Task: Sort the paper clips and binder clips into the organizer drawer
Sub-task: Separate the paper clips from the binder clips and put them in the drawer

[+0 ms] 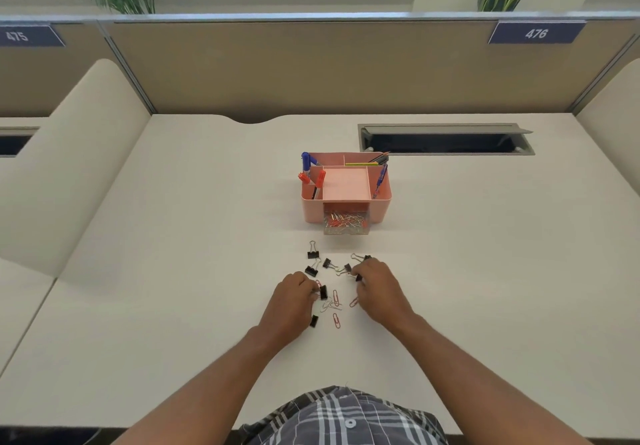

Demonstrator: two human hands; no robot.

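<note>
- Black binder clips [312, 254] scattered on desk [173, 271].
- Left hand [291, 301] pinches one binder clip [323, 292].
- Right hand [375, 289] pinches another clip [358, 277].
- Drawer [346, 225] holds paper clips.

Seven or so black binder clips [312, 254] are counted at twelve o'clock of the hands; four red paper clips [336, 321] are seen loose; one organizer [346, 186].
</note>
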